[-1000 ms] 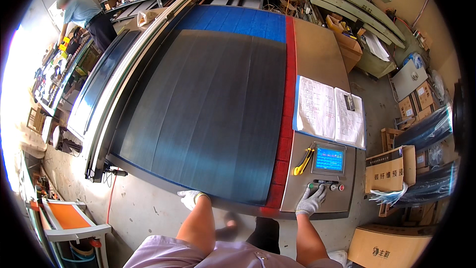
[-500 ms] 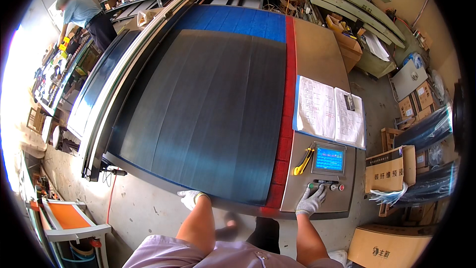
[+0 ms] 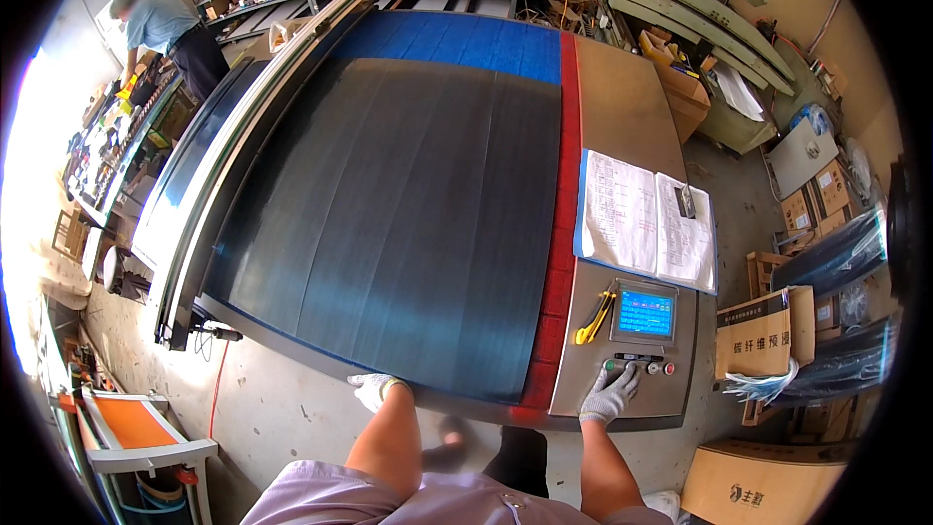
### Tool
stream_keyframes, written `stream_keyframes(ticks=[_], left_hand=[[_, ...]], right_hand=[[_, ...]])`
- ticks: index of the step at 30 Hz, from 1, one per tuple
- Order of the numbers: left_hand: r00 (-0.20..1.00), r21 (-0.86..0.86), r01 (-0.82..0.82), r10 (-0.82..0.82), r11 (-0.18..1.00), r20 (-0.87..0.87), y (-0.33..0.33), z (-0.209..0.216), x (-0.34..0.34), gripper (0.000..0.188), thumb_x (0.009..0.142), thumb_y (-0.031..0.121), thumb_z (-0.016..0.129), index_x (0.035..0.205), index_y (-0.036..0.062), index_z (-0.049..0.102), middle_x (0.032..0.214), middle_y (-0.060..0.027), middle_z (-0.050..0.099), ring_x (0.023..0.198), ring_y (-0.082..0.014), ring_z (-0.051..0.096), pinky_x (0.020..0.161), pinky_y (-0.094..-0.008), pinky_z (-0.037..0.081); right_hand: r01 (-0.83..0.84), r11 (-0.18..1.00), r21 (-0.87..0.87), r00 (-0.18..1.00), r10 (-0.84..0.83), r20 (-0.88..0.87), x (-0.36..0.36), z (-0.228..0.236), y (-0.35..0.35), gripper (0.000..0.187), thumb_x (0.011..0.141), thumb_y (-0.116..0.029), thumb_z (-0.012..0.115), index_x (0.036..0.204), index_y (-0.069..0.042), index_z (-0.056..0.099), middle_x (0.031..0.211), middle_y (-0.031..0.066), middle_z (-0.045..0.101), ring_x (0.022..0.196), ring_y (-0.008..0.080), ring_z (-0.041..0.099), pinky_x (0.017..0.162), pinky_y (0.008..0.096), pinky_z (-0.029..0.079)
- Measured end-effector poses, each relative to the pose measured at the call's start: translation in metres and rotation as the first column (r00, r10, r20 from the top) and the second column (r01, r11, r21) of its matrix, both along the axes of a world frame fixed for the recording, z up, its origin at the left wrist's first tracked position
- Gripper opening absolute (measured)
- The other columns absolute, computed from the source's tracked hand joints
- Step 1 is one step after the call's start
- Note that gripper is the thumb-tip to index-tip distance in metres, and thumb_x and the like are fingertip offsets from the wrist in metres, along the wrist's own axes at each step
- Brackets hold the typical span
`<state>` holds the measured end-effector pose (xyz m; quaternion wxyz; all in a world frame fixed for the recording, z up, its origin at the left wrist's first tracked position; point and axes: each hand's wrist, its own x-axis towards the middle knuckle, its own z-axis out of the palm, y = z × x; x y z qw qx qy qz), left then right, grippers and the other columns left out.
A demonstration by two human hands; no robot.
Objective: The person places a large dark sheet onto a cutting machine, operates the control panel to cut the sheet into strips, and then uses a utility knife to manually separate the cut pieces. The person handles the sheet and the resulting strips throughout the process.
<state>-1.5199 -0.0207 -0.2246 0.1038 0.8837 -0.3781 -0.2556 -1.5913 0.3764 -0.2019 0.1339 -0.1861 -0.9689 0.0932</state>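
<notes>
Far L, the orange-topped stand [image 3: 141, 420]; below it a blue bucket [image 3: 160, 503], contents too dark to tell. Upper L, a co-worker [image 3: 173, 29], bent over and well apart.

Next, the gantry [image 3: 228, 156] – long axis runs away from the person, far end leaning R – along the L side of the bed [image 3: 447, 39]. The dark sheet [image 3: 418, 224] lies flat on the bed, its seams also running away; blue bed shows beyond its far edge.

L hand [image 3: 374, 391], gloved, rests at the bed's near edge, the sheet just ahead of it. No obj. seen in it; can't tell how far the fingers curl. A red strip [image 3: 559, 233] borders the sheet's R side.

R hand [image 3: 610, 394], gloved, palm down on the steel panel [image 3: 573, 384], fingers loosely spread, nothing held. Key relation: the buttons sit in a crosswise row right at its fingertips – green button [image 3: 609, 364] just L, red button [image 3: 669, 367] to the R. R hand is much the nearer; can't tell if one's pressed. Yellow cutter [image 3: 595, 316] & screen [image 3: 645, 312] lie beyond, papers [image 3: 622, 214] farther up.

Upper R, a box [image 3: 680, 97] w/ yellow & black items. Far R, a carton [image 3: 802, 321], inside not visible.
</notes>
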Motion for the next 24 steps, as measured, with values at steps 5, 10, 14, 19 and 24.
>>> stream_keyframes(ticks=[5, 10, 14, 19, 24], left_hand=[[1.000, -0.005, -0.017, 0.017, 1.000, 0.000, -0.003, 0.006, 0.008, 0.066, 0.104, 0.049, 0.026, 0.110, -0.0027, 0.066, 0.108, -0.0229, 0.070, 0.100, -0.0406, 0.067, 0.089, -0.0488, 0.051], [1.000, -0.002, -0.017, 0.017, 1.000, -0.003, -0.005, -0.002, 0.011, 0.066, 0.104, 0.049, 0.026, 0.111, -0.0026, 0.066, 0.108, -0.0229, 0.070, 0.100, -0.0407, 0.067, 0.089, -0.0489, 0.051], [1.000, 0.002, -0.016, 0.016, 1.000, -0.004, -0.006, -0.003, 0.011, 0.066, 0.104, 0.050, 0.026, 0.111, -0.0025, 0.066, 0.108, -0.0228, 0.070, 0.101, -0.0407, 0.066, 0.090, -0.0491, 0.051], [1.000, 0.004, -0.018, 0.018, 1.000, -0.006, -0.004, 0.005, 0.008, 0.066, 0.104, 0.050, 0.026, 0.112, -0.0024, 0.066, 0.109, -0.0228, 0.070, 0.101, -0.0407, 0.066, 0.090, -0.0492, 0.051], [1.000, 0.002, -0.027, 0.027, 1.000, -0.009, -0.004, 0.009, 0.010, 0.066, 0.104, 0.050, 0.026, 0.112, -0.0022, 0.066, 0.109, -0.0227, 0.070, 0.101, -0.0407, 0.066, 0.090, -0.0494, 0.051]], right_hand=[[-0.019, 1.000, -0.008, 1.000, 0.019, -0.008, -0.001, -0.003, -0.001, 0.065, 0.095, -0.039, 0.057, 0.145, -0.001, 0.037, 0.150, 0.0232, 0.036, 0.135, 0.0435, 0.037, 0.112, 0.0527, 0.031], [-0.019, 1.000, 0.008, 1.000, 0.019, -0.006, -0.001, -0.001, -0.002, 0.065, 0.096, -0.039, 0.057, 0.145, -0.002, 0.038, 0.149, 0.0237, 0.037, 0.135, 0.0435, 0.037, 0.112, 0.0526, 0.031], [-0.008, 1.000, 0.013, 1.000, 0.008, -0.002, -0.001, -0.001, -0.002, 0.065, 0.095, -0.040, 0.057, 0.144, -0.001, 0.038, 0.148, 0.0243, 0.037, 0.134, 0.0439, 0.039, 0.112, 0.0526, 0.031], [-0.012, 1.000, 0.015, 1.000, 0.013, -0.010, -0.001, 0.000, -0.002, 0.066, 0.095, -0.041, 0.056, 0.144, -0.001, 0.038, 0.148, 0.0245, 0.038, 0.134, 0.0438, 0.039, 0.112, 0.0526, 0.031], [-0.020, 1.000, 0.014, 1.000, 0.020, -0.011, -0.002, -0.003, -0.002, 0.066, 0.095, -0.041, 0.057, 0.144, -0.001, 0.038, 0.148, 0.0246, 0.038, 0.134, 0.0437, 0.038, 0.112, 0.0529, 0.030]])
